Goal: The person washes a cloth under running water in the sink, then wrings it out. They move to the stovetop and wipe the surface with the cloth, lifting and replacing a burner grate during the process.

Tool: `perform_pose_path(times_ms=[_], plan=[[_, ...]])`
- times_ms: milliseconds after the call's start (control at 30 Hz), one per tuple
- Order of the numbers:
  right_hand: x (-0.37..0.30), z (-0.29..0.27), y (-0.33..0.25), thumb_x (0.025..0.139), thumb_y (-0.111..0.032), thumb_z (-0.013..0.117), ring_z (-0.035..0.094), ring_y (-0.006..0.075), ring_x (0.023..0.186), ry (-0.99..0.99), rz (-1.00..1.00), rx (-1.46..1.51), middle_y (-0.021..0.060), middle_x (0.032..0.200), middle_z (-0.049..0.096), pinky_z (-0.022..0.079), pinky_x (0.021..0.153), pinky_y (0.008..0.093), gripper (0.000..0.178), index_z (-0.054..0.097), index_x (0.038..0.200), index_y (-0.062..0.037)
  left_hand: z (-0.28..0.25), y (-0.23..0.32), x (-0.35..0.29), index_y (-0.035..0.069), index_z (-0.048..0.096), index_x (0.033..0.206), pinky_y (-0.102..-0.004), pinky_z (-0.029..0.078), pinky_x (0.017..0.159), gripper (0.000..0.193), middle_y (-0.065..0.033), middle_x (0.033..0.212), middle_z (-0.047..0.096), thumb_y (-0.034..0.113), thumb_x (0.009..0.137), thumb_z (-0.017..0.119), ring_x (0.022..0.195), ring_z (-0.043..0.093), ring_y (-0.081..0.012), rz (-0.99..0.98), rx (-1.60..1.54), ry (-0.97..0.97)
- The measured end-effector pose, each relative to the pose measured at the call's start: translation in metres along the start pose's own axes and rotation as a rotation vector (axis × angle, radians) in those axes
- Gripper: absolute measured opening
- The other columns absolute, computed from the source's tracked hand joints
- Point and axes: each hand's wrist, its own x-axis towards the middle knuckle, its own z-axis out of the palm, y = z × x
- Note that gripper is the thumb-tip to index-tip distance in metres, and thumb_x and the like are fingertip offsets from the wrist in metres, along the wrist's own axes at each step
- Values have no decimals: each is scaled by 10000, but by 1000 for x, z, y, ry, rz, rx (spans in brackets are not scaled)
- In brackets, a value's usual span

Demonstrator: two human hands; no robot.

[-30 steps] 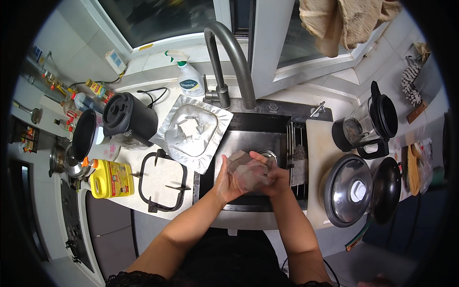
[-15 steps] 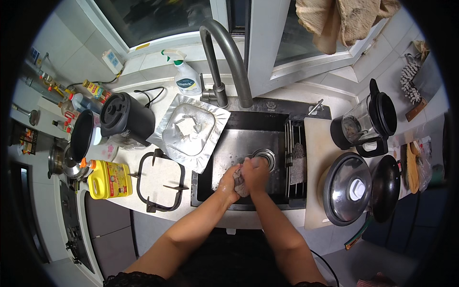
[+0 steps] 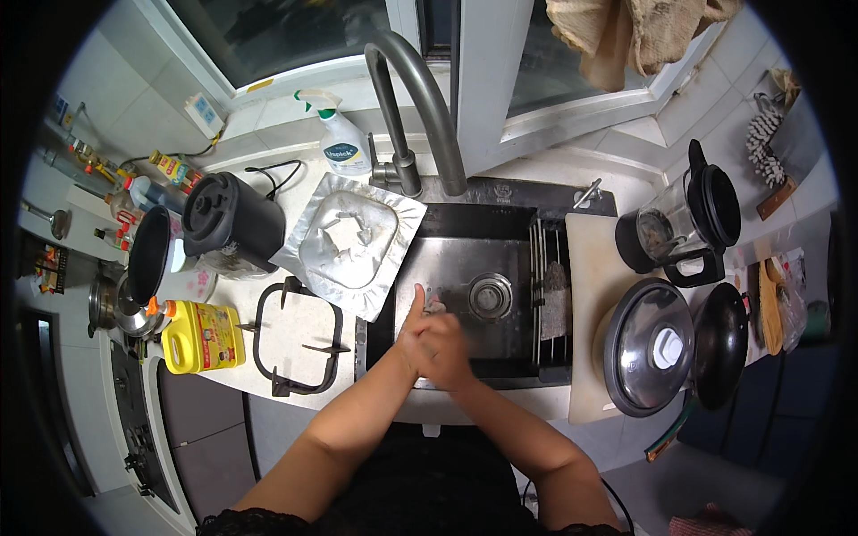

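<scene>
Both my hands are together over the near left part of the black-rimmed sink (image 3: 554,368). My left hand (image 3: 413,326) points its thumb up and away from me. Its other fingers are mostly hidden behind the right hand. A bit of wet grey cloth (image 3: 435,305) shows just beyond the hands, seemingly held in the left one. My right hand (image 3: 444,348), slightly blurred, is curled around the base of the left thumb and wrist. Right of the hands lies the round metal drain (image 3: 490,297), now in full view.
Over the sink arches a grey faucet (image 3: 402,98). Left are a foil sheet (image 3: 308,259), a black stove grate (image 3: 259,344) and a yellow jug (image 3: 204,337). A rack (image 3: 539,286), a cutting board (image 3: 590,259), a lidded pot (image 3: 639,357) and a blender jug (image 3: 679,223) stand right.
My hands have moved left, away from the drain. The right hand has shifted from the cloth onto the left thumb base, and less of the cloth shows.
</scene>
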Motion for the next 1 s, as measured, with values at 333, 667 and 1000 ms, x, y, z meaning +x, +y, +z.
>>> perform_pose_path(times_ms=[333, 667, 1000], plan=[[19, -5, -15, 773, -129, 610, 552, 322, 731, -37, -4, -118, 134, 751, 578, 436, 700, 394, 157, 594, 659, -21, -45, 1, 5, 56, 600, 854, -388, 519, 734, 210, -97, 856, 625, 225, 837, 477, 789, 616, -228, 200, 97, 450], [26, -17, -20, 799, -131, 572, 501, 378, 837, -146, -165, -47, 195, 856, 541, 354, 813, 500, 168, 563, 767, 34, -23, -7, 6, 62, 581, 905, -389, 513, 740, 194, -98, 871, 626, 227, 853, 493, 816, 618, -239, 62, -34, 387], [21, -9, -19, 839, -152, 548, 532, 330, 622, -134, -82, -156, 153, 672, 561, 421, 613, 391, 248, 570, 649, 5, -10, 2, 12, 83, 572, 944, -368, 503, 686, 217, -64, 873, 618, 279, 860, 527, 784, 596, -231, 9, 4, 461]])
